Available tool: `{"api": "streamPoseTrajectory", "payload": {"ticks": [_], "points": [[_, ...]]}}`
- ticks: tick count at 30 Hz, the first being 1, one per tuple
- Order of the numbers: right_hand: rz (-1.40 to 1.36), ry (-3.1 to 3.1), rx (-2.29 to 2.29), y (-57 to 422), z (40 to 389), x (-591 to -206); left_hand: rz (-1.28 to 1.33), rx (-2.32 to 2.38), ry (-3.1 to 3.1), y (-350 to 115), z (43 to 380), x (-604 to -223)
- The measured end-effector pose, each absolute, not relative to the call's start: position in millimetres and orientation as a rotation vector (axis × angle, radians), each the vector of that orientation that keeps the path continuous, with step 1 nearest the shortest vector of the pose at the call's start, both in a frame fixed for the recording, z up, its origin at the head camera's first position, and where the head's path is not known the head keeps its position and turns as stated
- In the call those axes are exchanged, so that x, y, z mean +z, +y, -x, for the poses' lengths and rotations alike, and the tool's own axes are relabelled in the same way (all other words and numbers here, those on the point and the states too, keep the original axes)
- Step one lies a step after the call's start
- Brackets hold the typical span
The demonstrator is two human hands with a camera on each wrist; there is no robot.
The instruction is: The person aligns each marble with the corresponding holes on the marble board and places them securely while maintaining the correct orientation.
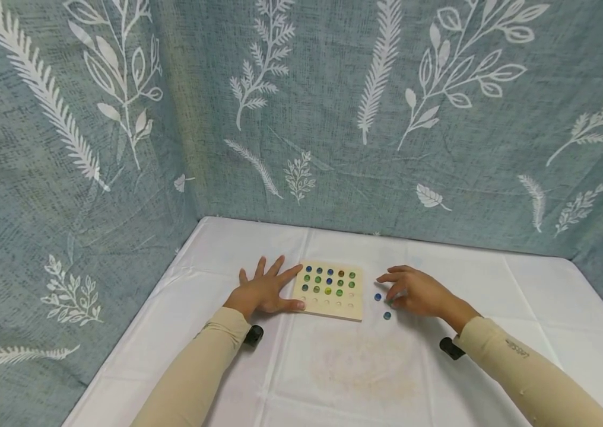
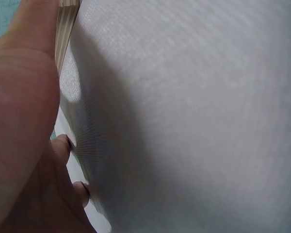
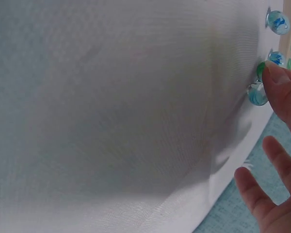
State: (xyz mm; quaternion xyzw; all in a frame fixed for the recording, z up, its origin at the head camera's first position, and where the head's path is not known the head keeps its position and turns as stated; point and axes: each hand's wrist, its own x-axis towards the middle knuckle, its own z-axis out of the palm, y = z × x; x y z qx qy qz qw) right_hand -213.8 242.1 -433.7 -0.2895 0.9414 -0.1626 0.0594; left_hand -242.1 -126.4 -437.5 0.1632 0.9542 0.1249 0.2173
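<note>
A pale wooden board [image 1: 328, 309] with rows of round hollows lies on the table, with blue, green and amber marbles in its upper rows. My left hand [image 1: 266, 292] is spread flat at the board's left side, its thumb and index finger touching the edge. Right of the board, my right hand [image 1: 418, 292] pinches a green marble [image 3: 261, 71] low over the cloth, partly hidden by the thumb. Beside its fingertips are a blue marble [image 1: 378, 297], another blue marble [image 1: 387, 315] and a clear bluish marble [image 3: 257, 93].
A white cloth [image 1: 355, 373] with creases and a faint brownish stain covers the table. Blue-green curtains [image 1: 333, 178] with white leaf prints hang behind and to the left. Dark wrist cameras [image 1: 451, 349] sit under both sleeves.
</note>
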Motion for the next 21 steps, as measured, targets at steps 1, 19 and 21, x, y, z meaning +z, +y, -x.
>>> {"api": "streamPoseTrajectory", "payload": {"ticks": [1,19,21], "points": [[0.878,2.852,-0.493,242.5,213.8,-434.3,-0.452,0.346,2.642,-126.3,242.1,-437.7],[0.872,2.825,-0.588,244.2,215.6,-430.9,-0.458,0.338,2.641,-126.7,243.3,-439.1],[0.882,2.821,-0.588,244.6,215.8,-430.5,-0.46,0.337,2.64,-126.6,243.1,-439.1]]}}
